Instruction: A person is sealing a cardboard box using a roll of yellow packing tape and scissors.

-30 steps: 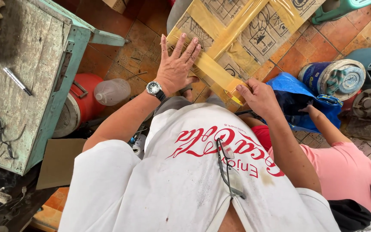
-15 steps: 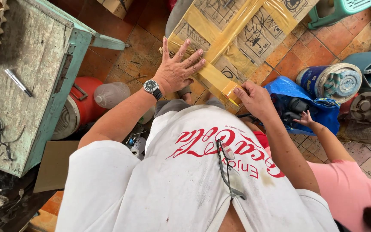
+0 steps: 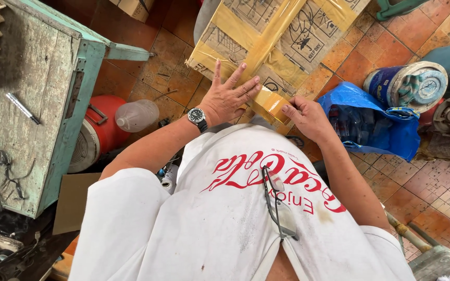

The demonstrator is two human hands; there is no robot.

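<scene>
Big cardboard box (image 3: 266,41) sits top centre on the tiled floor, brown, strapped with wide yellow-tan tape bands, black printed symbols on its panels; blue plastic bag (image 3: 371,122) lies just right of it, packed with dark items; small brown carton (image 3: 134,8) peeks in at the top edge; flat cardboard sheet (image 3: 71,203) lies lower left.

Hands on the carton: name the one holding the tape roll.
The right hand grips the tan tape roll at the cardboard box's corner; the left hand, above a wristwatch, lies flat with fingers spread.
</scene>
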